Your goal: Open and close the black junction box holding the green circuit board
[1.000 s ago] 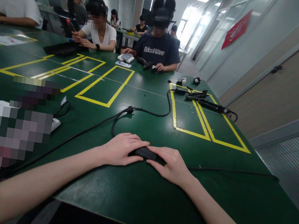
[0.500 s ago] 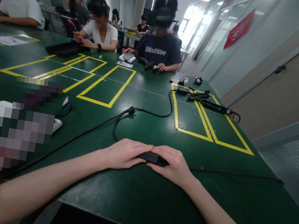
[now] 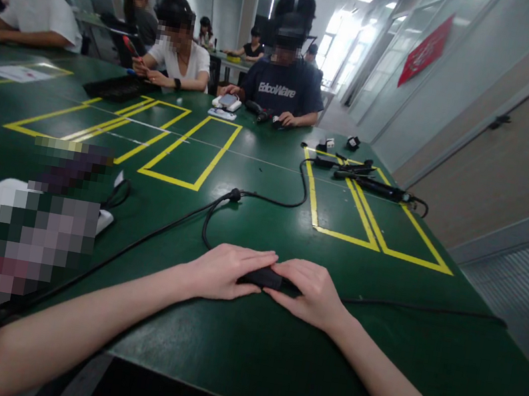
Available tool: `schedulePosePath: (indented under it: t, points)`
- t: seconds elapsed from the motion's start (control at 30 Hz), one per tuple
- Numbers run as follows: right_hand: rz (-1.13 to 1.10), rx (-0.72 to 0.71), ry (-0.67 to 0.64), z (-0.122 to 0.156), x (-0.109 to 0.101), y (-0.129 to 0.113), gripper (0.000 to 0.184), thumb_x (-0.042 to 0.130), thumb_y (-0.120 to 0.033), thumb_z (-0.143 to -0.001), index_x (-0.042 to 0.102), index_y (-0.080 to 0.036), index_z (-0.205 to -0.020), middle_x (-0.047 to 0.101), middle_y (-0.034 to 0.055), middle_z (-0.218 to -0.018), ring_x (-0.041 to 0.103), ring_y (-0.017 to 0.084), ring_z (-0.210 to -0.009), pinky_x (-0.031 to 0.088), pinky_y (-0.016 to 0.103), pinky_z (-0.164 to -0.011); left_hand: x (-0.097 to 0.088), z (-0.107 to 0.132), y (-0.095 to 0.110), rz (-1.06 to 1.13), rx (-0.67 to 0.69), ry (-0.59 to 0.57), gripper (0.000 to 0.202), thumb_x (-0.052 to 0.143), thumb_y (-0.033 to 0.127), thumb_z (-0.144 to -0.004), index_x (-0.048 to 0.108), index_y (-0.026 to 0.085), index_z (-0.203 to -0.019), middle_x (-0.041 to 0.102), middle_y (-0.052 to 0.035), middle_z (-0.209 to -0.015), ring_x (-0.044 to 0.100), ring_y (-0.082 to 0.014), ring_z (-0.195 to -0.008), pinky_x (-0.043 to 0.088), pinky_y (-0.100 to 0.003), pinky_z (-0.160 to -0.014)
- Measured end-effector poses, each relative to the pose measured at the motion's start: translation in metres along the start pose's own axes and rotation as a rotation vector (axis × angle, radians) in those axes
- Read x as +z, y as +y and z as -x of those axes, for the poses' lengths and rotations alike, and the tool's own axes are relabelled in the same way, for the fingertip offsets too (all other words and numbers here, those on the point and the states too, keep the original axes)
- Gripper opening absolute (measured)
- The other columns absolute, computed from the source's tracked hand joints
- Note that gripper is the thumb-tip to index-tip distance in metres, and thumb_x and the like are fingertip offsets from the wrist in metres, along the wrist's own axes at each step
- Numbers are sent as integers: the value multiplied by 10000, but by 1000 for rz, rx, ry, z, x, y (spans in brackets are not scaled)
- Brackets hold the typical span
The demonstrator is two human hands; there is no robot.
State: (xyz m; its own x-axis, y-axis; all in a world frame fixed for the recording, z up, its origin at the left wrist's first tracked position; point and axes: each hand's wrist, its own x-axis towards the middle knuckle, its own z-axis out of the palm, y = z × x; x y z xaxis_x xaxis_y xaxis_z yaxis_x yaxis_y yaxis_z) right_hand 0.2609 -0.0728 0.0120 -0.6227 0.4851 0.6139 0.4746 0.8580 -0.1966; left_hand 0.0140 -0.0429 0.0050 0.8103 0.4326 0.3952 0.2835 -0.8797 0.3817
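Observation:
A small black box-shaped device (image 3: 261, 277) lies on the green table (image 3: 229, 347) near its front edge. My left hand (image 3: 224, 272) lies over its left end with the fingers curled round it. My right hand (image 3: 312, 292) covers its right end the same way. Most of the device is hidden under my fingers. A black cable (image 3: 254, 198) loops away from it toward the far right, and another cable (image 3: 418, 308) runs off to the right.
Yellow tape rectangles (image 3: 191, 152) mark the tabletop. Black tools and small parts (image 3: 364, 177) lie at the far right. A white object (image 3: 101, 219) sits at the left beside a blurred patch. Several people sit along the far side, one in a dark shirt (image 3: 282, 93).
Both hands stay on the black device. The view has shifted slightly, so the hands sit a little further right in the picture.

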Motion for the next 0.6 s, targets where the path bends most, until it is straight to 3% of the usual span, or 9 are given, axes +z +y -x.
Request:
schedulePosePath:
  t: [0.13, 0.23, 0.33, 0.43, 0.5, 0.6]
  points:
    - [-46, 38, -2, -1, -1, -2, 227, 693, -369, -968, 674, -200, -1119, 785, 97, -946, 759, 239, -840, 616, 359, -737, 2, 0, 0, -53, 40, 34, 385, 550, 297, -1053, 569, 167, -1415, 696, -133, -1380, 706, -234, -1231, 581, -352, -1034]
    - [-221, 274, -6, -4, -5, -4, 204, 629, -391, -996, 663, -210, -1082, 777, 90, -973, 751, 222, -861, 615, 341, -753, 1, -1, 2, -166, 119, 69, 360, 481, 243, -1073, 570, 152, -1410, 691, -128, -1390, 677, -229, -1278, 575, -357, -1029]
    - [-447, 519, -101, -7, -10, -5, 227, 544, -404, -1032, 657, -208, -1056, 763, 55, -903, 726, 191, -793, 592, 293, -675, -1, -2, 5, -290, 192, 86, 365, 414, 184, -1086, 567, 148, -1415, 670, -121, -1422, 622, -235, -1348, 568, -379, -1018]
    - [-602, 588, -214, -7, -11, -4, 264, 607, -444, -992, 694, -199, -1036, 760, 39, -897, 695, 182, -758, 583, 293, -669, -3, -3, 7, -321, 191, 84, 379, 388, 173, -1089, 553, 149, -1429, 644, -131, -1454, 608, -237, -1362, 553, -391, -1028]
    - [-605, 606, -223, -5, -10, -3, 269, 690, -426, -936, 709, -194, -1070, 753, 32, -904, 661, 166, -708, 565, 288, -640, -3, -3, 7, -292, 143, 71, 403, 448, 256, -1084, 517, 156, -1468, 623, -155, -1473, 613, -254, -1352, 543, -403, -1041]
    - [-443, 543, -178, -2, -7, -3, 264, 758, -366, -881, 703, -200, -1079, 706, 16, -842, 611, 155, -668, 527, 282, -608, -3, -4, 6, -217, 10, 31, 605, 633, 536, -990, 535, 152, -1448, 698, -176, -1347, 685, -296, -1213, 560, -411, -985]
